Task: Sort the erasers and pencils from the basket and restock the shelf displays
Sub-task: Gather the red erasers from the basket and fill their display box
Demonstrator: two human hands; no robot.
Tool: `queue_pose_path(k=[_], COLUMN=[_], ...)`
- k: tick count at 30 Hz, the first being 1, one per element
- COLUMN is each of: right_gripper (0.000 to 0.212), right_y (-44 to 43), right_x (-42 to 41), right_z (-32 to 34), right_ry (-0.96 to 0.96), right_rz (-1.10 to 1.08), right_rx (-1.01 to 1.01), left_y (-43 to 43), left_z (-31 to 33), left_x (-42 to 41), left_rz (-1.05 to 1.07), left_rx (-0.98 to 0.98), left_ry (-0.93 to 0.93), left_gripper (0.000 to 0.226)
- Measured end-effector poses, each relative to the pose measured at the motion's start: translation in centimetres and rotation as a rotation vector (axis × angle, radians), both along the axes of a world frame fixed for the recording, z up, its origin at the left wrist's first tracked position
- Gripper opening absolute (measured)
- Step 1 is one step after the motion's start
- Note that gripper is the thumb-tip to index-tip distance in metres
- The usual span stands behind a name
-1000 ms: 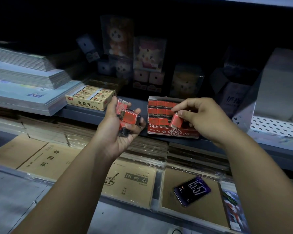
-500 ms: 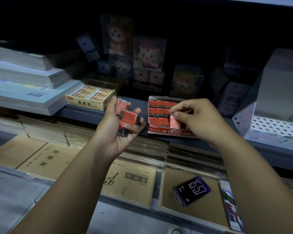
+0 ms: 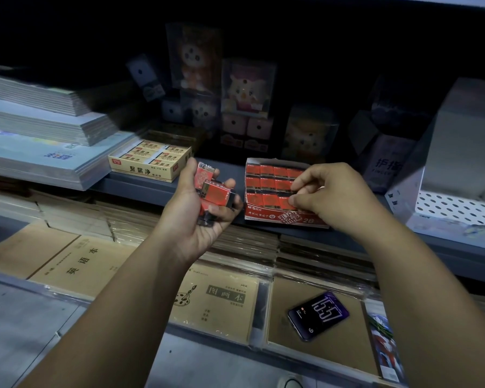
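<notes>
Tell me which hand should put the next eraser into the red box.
Right. The right hand is at the red box, fingers pinching an eraser in its front row. The left hand sits beside the box, gripping the spare erasers, so it serves better as the supply.

Red 2B erasers (image 3: 214, 191) are lying stacked in the cupped left hand (image 3: 193, 219). Just right of it an open red display box (image 3: 272, 217) is sitting on the shelf (image 3: 140, 189), its rows nearly full, the right hand (image 3: 328, 197) pinching a front-row eraser (image 3: 286, 203).
</notes>
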State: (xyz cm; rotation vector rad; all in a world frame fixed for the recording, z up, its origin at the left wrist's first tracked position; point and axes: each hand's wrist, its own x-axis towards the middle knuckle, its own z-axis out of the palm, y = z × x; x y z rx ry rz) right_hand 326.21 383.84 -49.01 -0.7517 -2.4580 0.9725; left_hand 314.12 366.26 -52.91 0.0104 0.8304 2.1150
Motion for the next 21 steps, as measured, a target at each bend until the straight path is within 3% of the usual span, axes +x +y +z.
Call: queue_pose_path(k=[5,9,17,21], right_gripper=[0.013,0.009,0.004,0.002], right_y=[-1.3,-4.2,-6.3,-5.7], right_x=[-1.0,-2.2,-3.7,-3.3], right_z=[-0.6,-0.5,-0.6,0.1], right_ry=[0.132,0.247,0.184,0.223], right_rz=[0.032,0.199,0.315,0.303], right_rx=[0.133,0.083,0.027,-0.055], left_y=[0.1,0.2,0.0,-0.2], left_z=[0.0,0.0,0.0,0.2], left_x=[0.0,0.0,0.0,0.1], left_rz=[0.019,0.036,0.048,-0.002], left_rx=[-0.018,-0.037,-0.045,-0.023], left_ry=[0.012,0.027,0.024,0.012], left_gripper=[0.048,0.048,0.047,0.058])
